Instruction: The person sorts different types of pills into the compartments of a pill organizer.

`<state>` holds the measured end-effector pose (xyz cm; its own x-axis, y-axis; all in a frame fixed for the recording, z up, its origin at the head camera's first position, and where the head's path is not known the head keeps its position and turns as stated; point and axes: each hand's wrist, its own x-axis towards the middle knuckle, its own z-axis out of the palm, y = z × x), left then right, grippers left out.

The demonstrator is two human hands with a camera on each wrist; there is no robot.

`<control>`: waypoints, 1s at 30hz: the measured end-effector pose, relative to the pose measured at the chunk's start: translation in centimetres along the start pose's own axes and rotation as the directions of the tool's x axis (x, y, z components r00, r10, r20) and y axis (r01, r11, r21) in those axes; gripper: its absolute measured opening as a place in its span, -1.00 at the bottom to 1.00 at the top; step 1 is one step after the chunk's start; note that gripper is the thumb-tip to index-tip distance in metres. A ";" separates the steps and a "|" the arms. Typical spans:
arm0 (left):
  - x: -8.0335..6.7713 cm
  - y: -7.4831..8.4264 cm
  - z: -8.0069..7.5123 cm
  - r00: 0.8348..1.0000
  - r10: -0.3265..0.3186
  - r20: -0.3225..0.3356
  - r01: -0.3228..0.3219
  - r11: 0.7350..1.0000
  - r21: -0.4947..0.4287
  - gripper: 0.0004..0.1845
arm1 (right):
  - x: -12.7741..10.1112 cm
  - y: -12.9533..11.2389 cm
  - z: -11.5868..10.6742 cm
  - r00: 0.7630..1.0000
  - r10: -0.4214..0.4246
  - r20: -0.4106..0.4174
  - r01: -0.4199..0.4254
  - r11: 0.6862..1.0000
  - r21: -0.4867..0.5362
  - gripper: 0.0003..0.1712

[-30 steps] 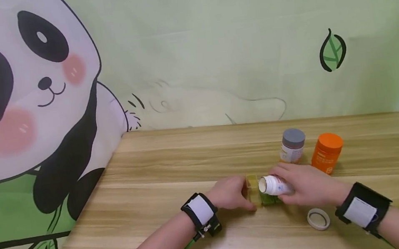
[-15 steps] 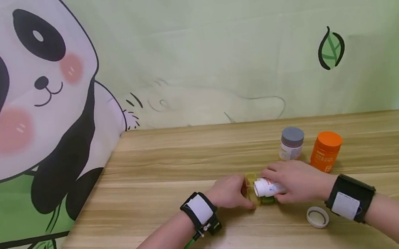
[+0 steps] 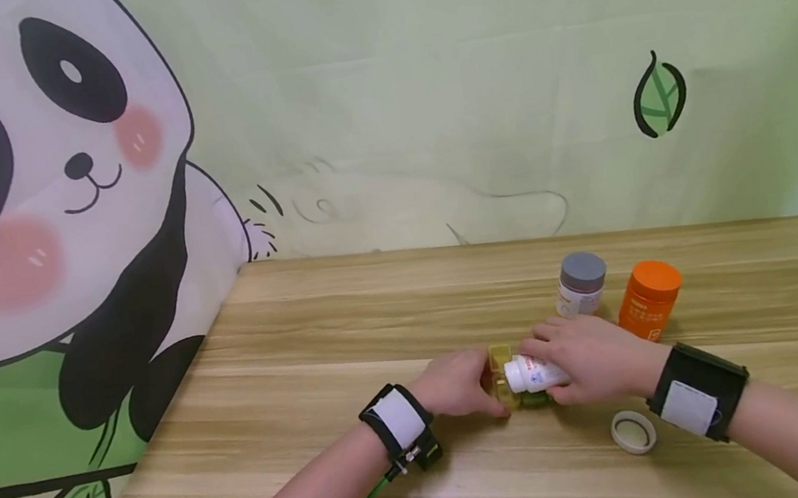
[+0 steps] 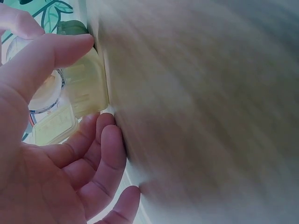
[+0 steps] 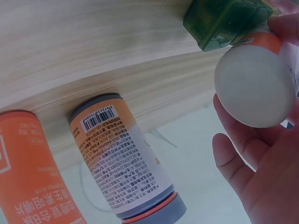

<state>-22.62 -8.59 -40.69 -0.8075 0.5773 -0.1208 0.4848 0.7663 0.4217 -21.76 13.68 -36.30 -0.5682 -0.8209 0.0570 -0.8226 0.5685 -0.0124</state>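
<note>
Right now the right hand [image 3: 595, 358], fingers curled round the small white plastic bottle [image 3: 532, 373], tips it over the yellow-green compartmented pill box [image 3: 499, 360] mid-table, pinched steady by the left hand [image 3: 455, 386]; next, I judge, comes a gentle shake.

A home-like corner: panda wall cloth [image 3: 60, 201] behind a wooden table [image 3: 348, 323].

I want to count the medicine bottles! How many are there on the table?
3. The white bottle lies tipped in the right hand over the pill box; the grey-capped bottle and orange bottle stand behind it.
</note>
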 end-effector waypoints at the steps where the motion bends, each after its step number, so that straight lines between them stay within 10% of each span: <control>1: 0.0 0.0 0.0 1.000 0.001 0.000 -0.001 1.000 -0.001 -0.58 | 0.0 0.0 0.0 1.000 0.000 -0.001 0.000 1.000 0.000 -0.43; 30: -0.2 0.2 -0.2 1.000 -0.018 0.020 0.018 1.000 -0.011 -0.60 | 0.1 0.1 -0.2 0.998 -0.052 -0.046 0.051 0.998 -0.024 -0.47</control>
<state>-22.42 -8.59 -40.38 -0.8093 0.5691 -0.1458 0.4665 0.7733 0.4294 -21.89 13.62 -36.10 -0.5232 -0.8459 0.1034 -0.8496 0.5273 0.0144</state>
